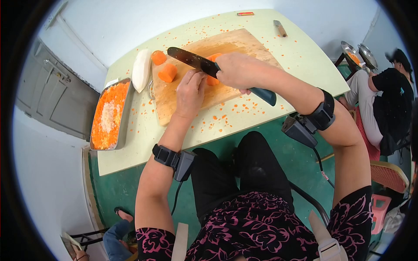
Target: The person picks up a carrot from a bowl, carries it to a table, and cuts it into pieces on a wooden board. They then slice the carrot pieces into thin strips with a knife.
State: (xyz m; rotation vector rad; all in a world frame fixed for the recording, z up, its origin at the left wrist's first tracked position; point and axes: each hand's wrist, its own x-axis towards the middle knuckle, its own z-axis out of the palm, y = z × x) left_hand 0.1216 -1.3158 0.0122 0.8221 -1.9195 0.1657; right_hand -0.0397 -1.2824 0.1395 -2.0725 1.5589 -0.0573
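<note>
My right hand [235,71] grips a kitchen knife [191,58] with a dark blade and a teal handle. The blade slants over a wooden cutting board [235,39]. Close under the blade is my left hand [190,93], its fingers bent and pressed together; what they hold, if anything, is hidden. Orange carrot pieces [212,81] show beside and behind the knife, partly covered by my hands. Left of the blade, a thick carrot chunk [167,73] lies on the board, with another carrot piece [159,57] near the board's edge.
A peeled white radish [141,69] lies left of the board. Beside it stands a metal tray [125,130] of chopped carrot with a pale heap on top. A small knife [280,28] and red object [245,14] lie at the back. Another person [387,95] sits at right.
</note>
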